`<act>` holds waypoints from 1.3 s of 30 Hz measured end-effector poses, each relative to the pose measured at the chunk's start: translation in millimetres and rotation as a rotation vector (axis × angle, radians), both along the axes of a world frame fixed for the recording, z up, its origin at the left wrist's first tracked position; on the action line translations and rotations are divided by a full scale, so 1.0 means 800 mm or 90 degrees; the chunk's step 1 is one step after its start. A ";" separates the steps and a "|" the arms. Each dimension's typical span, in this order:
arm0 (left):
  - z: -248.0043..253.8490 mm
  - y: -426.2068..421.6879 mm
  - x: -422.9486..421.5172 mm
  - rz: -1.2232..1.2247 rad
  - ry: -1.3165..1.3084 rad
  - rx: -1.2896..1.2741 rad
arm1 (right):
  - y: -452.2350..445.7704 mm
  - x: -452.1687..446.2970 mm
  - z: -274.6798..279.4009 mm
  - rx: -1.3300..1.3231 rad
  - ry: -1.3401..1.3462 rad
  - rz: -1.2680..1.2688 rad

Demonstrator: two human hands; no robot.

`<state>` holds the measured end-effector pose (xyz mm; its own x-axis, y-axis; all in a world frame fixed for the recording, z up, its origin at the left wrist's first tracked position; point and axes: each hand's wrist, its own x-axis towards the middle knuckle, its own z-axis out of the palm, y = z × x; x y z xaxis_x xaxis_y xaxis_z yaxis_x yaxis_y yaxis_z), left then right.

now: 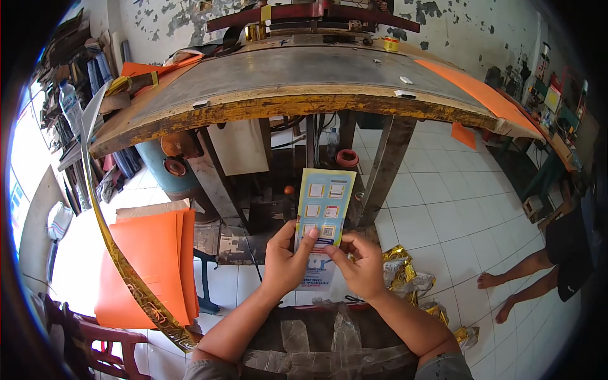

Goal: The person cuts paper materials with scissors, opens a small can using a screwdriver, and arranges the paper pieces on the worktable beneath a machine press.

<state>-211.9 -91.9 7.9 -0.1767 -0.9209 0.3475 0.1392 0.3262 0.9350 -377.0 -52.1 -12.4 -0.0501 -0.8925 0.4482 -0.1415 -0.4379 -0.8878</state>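
Between my two hands is a printed leaflet (324,196), light blue with a yellow border, several small square pictures and what looks like a QR code. A whiter printed part with upside-down lettering hangs below my thumbs. My left hand (286,261) grips the leaflet's left edge, thumb flat on its front. At the lower right edge, my right hand (361,261) pinches it between thumb and curled fingers. The leaflet is held up in front of the workbench, above my lap.
A metal-topped workbench (285,73) with a worn wooden edge stands ahead. Orange sheets (149,266) are stacked at left, beside a long gold strip (120,259) hanging down. Crumpled gold foil (405,275) lies on the tiled floor. Another person's bare legs (522,285) are at right.
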 end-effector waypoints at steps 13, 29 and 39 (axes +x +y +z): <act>0.000 -0.008 0.006 0.033 0.099 0.100 | 0.001 0.003 0.004 0.039 -0.115 -0.002; 0.008 -0.007 0.003 0.026 0.116 0.090 | -0.004 0.003 0.002 0.070 -0.194 -0.029; 0.005 -0.009 0.008 0.039 0.100 0.112 | -0.001 0.002 -0.001 0.024 -0.146 0.007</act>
